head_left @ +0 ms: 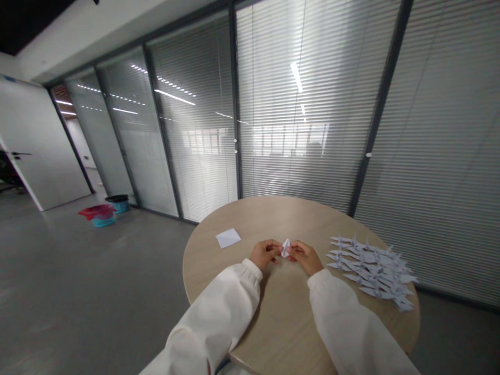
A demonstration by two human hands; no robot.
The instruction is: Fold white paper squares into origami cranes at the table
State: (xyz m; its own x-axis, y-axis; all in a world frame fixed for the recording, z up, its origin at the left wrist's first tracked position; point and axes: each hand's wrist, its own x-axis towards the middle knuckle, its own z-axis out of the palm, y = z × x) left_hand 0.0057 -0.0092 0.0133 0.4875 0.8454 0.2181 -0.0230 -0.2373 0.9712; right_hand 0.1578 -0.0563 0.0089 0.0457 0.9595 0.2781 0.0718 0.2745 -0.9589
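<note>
Between my two hands, above the middle of the round table, is a small piece of folded white paper (286, 247) with a pointed top. My left hand (266, 253) pinches its left side between thumb and fingers. From the other side my right hand (305, 256) grips the right edge in the same way. Its exact folds are too small to make out. Left of my hands, a white paper sheet (228, 238) lies flat on the wood. Several folded paper cranes (371, 265) are grouped in rows to the right of my right hand.
The round wooden table (285, 323) stands close to a glass partition (304, 104) with blinds. On the grey floor at left are a bin with a red liner (102, 214) and a bin with a black liner (118, 203). Beyond them a white door (42, 146) stands ajar.
</note>
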